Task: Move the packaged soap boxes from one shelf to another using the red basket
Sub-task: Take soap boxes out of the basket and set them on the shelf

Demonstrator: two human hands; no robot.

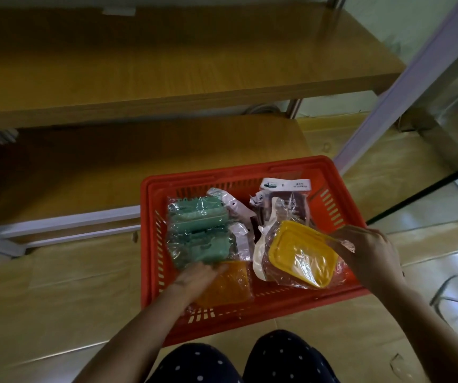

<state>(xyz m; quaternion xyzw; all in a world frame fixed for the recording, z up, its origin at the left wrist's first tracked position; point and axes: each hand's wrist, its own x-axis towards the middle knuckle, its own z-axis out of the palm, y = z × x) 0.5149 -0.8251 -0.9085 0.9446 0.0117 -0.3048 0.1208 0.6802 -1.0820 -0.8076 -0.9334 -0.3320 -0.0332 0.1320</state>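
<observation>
Yellow soap box (302, 254) pinched in right hand (365, 250).

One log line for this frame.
right hand: pinches wrap of yellow plastic soap box | left hand: over orange wrapped soap box, blurred | red plastic basket: on floor

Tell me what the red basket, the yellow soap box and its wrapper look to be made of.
Red slotted basket: rigid moulded plastic, fairly matte, judging by its slotted walls. Yellow rectangular soap box: probably hard smooth plastic, with a moulded rim. Clear wrapper: thin glossy film, crinkled and glinting where the right hand pinches it.
</observation>
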